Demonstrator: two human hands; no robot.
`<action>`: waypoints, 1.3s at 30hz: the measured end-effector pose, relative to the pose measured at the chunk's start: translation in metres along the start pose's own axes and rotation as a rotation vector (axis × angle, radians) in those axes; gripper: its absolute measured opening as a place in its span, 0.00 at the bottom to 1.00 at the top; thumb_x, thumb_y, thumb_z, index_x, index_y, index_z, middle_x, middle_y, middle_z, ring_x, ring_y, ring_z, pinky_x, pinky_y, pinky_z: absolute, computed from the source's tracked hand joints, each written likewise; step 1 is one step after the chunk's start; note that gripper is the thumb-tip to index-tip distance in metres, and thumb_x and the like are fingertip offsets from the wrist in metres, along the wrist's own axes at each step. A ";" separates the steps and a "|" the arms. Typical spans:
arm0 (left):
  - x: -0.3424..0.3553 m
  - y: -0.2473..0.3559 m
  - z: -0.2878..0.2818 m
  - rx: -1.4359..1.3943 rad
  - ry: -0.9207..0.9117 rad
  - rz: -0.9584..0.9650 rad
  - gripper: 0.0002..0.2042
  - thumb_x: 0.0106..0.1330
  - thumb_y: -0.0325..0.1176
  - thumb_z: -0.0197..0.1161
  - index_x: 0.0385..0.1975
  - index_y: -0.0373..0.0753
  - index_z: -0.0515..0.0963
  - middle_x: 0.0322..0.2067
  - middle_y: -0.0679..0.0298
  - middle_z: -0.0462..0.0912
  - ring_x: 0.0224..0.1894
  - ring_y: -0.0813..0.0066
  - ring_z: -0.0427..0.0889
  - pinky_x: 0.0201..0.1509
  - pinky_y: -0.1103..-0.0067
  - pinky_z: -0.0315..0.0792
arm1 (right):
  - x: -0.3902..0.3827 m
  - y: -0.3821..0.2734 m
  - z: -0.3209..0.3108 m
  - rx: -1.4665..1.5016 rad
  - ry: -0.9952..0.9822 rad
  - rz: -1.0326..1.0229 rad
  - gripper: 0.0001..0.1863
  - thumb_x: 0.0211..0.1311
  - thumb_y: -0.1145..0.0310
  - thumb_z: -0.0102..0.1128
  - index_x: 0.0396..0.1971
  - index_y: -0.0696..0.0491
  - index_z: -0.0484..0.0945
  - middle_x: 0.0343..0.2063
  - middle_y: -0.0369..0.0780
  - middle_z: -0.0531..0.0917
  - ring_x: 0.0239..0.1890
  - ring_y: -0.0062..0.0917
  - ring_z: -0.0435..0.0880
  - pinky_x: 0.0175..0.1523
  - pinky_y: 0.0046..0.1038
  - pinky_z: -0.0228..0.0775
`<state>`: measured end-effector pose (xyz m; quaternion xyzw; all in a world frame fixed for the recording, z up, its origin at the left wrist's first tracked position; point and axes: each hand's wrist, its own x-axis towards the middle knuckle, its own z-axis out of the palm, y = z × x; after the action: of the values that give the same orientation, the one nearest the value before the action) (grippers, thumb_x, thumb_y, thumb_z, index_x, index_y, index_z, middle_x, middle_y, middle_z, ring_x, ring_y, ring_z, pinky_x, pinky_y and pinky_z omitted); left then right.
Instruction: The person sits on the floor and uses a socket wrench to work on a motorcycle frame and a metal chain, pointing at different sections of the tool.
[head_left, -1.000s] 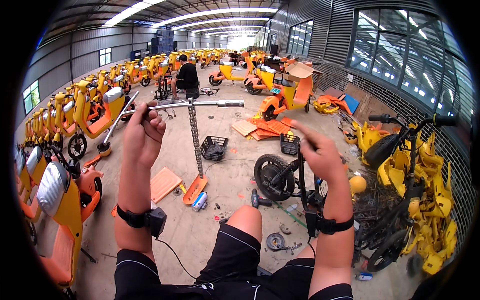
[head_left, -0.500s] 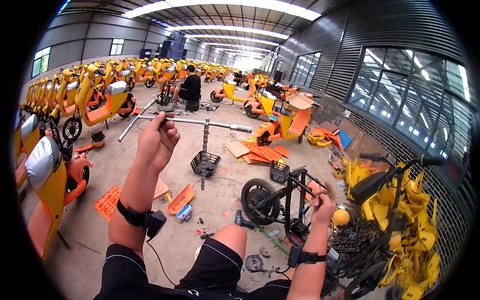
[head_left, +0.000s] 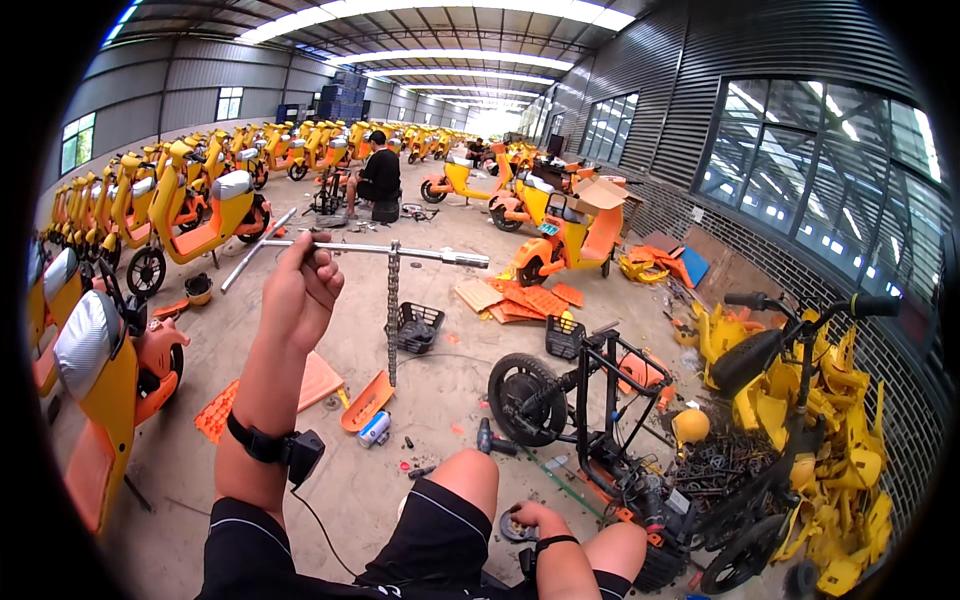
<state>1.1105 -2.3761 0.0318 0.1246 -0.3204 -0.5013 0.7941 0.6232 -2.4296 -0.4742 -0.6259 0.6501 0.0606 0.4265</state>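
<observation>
My left hand (head_left: 298, 295) is raised at the left, its fingers closed round a metal T-handle socket wrench (head_left: 345, 246). The long shaft points right, and the crossbar lies beyond the hand to the left. From the shaft hangs a dark metal chain (head_left: 392, 320), straight down. Low in front, beside my right knee, is my right hand (head_left: 541, 517), bent over near a round metal part (head_left: 514, 527) on the floor. Its fingers are partly hidden, so whether they grip anything is unclear. A cordless drill (head_left: 492, 438) lies on the floor beyond.
A stripped black scooter frame (head_left: 590, 400) with a wheel stands at right, by a heap of yellow panels (head_left: 840, 450). Black baskets (head_left: 418, 328), orange panels (head_left: 525, 300) and a blue-white can (head_left: 374, 430) lie ahead. Yellow scooters (head_left: 190, 215) fill the left; a person (head_left: 380, 175) sits beyond.
My right hand has dropped from beside the scooter frame to low near my knee. My left hand, the wrench and the hanging chain have shifted slightly left and down.
</observation>
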 end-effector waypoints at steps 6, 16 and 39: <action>0.000 -0.007 0.000 -0.023 -0.020 0.008 0.12 0.81 0.39 0.53 0.47 0.35 0.74 0.25 0.71 0.73 0.26 0.81 0.70 0.34 0.79 0.68 | 0.010 -0.006 -0.015 -0.008 0.306 -0.059 0.27 0.58 0.60 0.60 0.58 0.50 0.83 0.54 0.50 0.85 0.56 0.43 0.84 0.63 0.39 0.75; -0.003 -0.020 0.008 -0.046 -0.024 0.008 0.12 0.81 0.39 0.53 0.47 0.35 0.75 0.24 0.71 0.73 0.25 0.82 0.69 0.34 0.79 0.68 | -0.009 -0.012 -0.003 -0.134 0.246 -0.069 0.27 0.58 0.58 0.60 0.58 0.48 0.83 0.58 0.48 0.84 0.60 0.43 0.82 0.66 0.39 0.73; -0.036 -0.123 0.013 -0.102 -0.053 -0.205 0.15 0.81 0.43 0.53 0.47 0.35 0.74 0.21 0.69 0.73 0.24 0.77 0.70 0.34 0.76 0.66 | -0.164 -0.144 -0.115 0.866 0.513 -0.953 0.29 0.75 0.57 0.59 0.69 0.54 0.67 0.50 0.44 0.84 0.46 0.26 0.84 0.50 0.28 0.76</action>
<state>1.0039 -2.4003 -0.0359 0.1031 -0.3010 -0.5984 0.7353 0.6688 -2.4046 -0.2330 -0.6113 0.3503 -0.5482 0.4507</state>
